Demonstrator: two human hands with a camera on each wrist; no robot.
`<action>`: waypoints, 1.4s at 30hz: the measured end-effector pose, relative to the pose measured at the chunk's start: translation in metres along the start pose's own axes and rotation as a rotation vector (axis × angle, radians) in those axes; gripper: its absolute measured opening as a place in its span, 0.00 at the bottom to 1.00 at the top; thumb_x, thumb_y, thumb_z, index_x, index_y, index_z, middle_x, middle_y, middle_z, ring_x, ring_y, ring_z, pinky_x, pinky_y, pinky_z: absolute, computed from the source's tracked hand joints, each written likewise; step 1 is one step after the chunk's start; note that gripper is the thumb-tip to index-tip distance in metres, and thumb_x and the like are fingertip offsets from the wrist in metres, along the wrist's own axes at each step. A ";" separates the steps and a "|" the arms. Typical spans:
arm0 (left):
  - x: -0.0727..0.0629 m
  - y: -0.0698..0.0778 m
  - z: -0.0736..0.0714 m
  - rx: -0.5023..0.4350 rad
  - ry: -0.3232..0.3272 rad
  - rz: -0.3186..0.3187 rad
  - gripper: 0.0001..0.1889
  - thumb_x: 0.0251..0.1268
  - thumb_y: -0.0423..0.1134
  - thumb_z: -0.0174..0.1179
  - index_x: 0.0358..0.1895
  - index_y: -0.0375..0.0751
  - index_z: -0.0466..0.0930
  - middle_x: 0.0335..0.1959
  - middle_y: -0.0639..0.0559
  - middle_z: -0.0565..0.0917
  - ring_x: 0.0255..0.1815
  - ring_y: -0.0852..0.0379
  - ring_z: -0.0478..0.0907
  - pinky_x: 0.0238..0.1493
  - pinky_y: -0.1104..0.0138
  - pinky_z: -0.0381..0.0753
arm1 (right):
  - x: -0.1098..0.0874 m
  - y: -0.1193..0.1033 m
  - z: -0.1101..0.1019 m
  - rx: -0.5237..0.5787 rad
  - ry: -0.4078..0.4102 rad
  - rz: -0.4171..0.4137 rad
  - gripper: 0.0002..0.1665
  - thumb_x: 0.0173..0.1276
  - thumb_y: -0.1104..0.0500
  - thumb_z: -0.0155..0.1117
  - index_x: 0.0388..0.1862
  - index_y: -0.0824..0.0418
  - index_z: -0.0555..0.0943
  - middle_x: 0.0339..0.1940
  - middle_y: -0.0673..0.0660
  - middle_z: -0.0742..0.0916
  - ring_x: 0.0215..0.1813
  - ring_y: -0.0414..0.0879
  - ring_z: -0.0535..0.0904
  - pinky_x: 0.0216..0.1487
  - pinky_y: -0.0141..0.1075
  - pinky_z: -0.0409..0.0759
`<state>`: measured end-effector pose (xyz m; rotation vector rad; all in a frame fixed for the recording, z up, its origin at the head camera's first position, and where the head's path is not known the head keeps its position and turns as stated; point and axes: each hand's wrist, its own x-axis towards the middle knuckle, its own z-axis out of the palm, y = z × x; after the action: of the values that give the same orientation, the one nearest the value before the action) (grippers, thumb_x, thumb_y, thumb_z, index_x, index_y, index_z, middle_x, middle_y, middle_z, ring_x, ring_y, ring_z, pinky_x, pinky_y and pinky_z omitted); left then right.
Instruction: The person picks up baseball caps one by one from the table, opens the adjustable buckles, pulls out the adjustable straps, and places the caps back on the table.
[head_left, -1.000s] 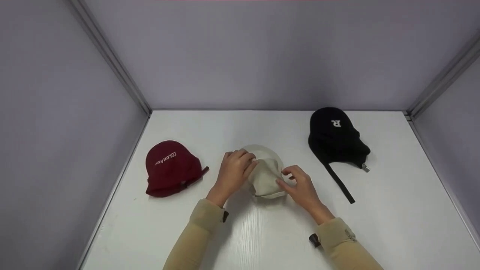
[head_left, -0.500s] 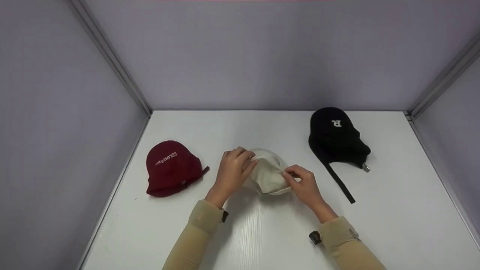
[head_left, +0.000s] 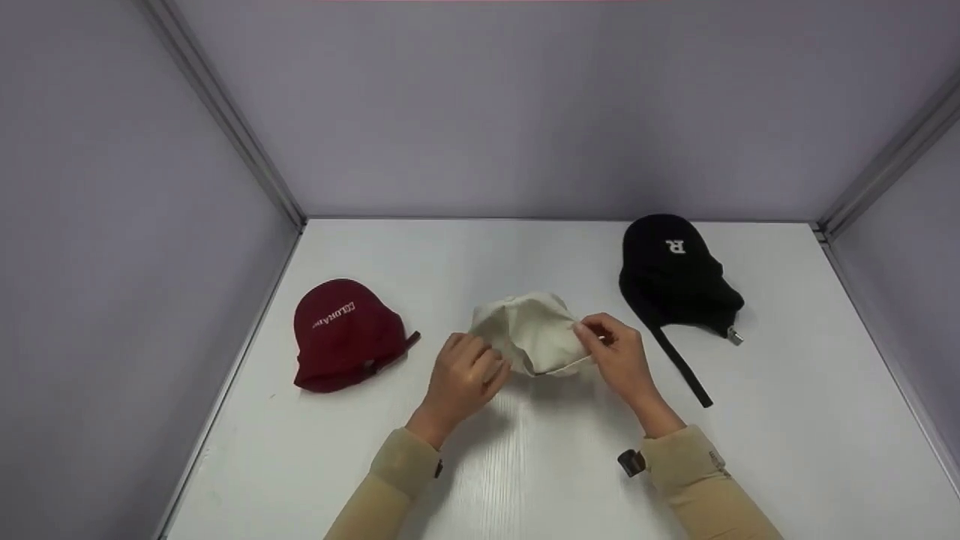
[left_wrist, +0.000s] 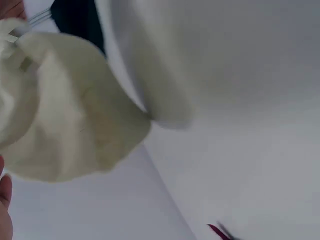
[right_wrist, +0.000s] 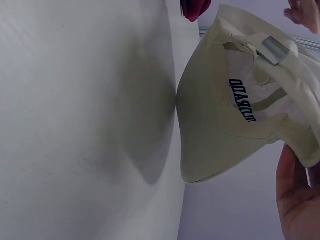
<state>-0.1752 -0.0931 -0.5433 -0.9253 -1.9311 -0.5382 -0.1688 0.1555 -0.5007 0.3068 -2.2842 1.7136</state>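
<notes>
A cream cap (head_left: 544,330) is tilted up over the middle of the table. My right hand (head_left: 621,358) pinches its right edge between thumb and fingers. Near the cap's lower left edge is my left hand (head_left: 463,376), fingers loosely curled. In the right wrist view a small gap shows between the left fingertips (right_wrist: 296,14) and the cap. That view looks into the cap's back opening, with a metal buckle (right_wrist: 274,50) on the strap and dark lettering (right_wrist: 242,102). The left wrist view shows only part of the left hand (left_wrist: 5,210), below the cap.
A dark red cap (head_left: 346,341) with white lettering lies on the left of the white table (head_left: 517,480). At the back right is a black cap (head_left: 671,277) with a white R, its strap (head_left: 686,375) stretched towards me. Grey walls (head_left: 480,112) enclose the table.
The cream cap has been lifted and tilted, its opening turned more towards me. My right hand took its edge and moved slightly right and up. My left hand drew back from its upper left side.
</notes>
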 end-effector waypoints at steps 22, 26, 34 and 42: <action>-0.018 -0.010 0.018 0.183 -0.206 0.110 0.04 0.64 0.32 0.64 0.40 0.38 0.84 0.39 0.48 0.82 0.42 0.50 0.79 0.50 0.56 0.77 | 0.015 0.012 -0.004 0.008 0.025 0.077 0.05 0.70 0.67 0.63 0.37 0.69 0.83 0.27 0.59 0.82 0.28 0.44 0.74 0.27 0.29 0.73; -0.014 -0.011 0.015 0.168 -0.160 0.106 0.07 0.56 0.30 0.69 0.38 0.38 0.84 0.38 0.49 0.83 0.41 0.51 0.80 0.49 0.57 0.78 | 0.017 0.017 -0.008 0.010 0.018 0.106 0.06 0.70 0.63 0.64 0.37 0.66 0.84 0.27 0.57 0.83 0.29 0.44 0.76 0.28 0.29 0.74; 0.007 -0.006 0.003 -0.022 -0.020 -0.060 0.05 0.59 0.28 0.66 0.37 0.37 0.83 0.35 0.49 0.83 0.36 0.52 0.81 0.43 0.58 0.79 | 0.018 0.026 -0.015 0.023 -0.008 0.099 0.09 0.69 0.58 0.67 0.36 0.64 0.85 0.30 0.56 0.85 0.31 0.45 0.79 0.27 0.31 0.77; 0.033 -0.001 -0.004 -0.200 -0.034 -0.318 0.02 0.65 0.29 0.62 0.38 0.37 0.83 0.35 0.50 0.82 0.35 0.58 0.80 0.37 0.67 0.80 | 0.014 0.013 -0.020 0.016 -0.040 0.147 0.09 0.71 0.64 0.62 0.40 0.72 0.84 0.33 0.59 0.86 0.33 0.42 0.80 0.36 0.37 0.81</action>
<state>-0.1838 -0.0840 -0.5127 -0.7554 -2.0968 -0.9200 -0.1842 0.1782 -0.5021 0.1821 -2.3759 1.8124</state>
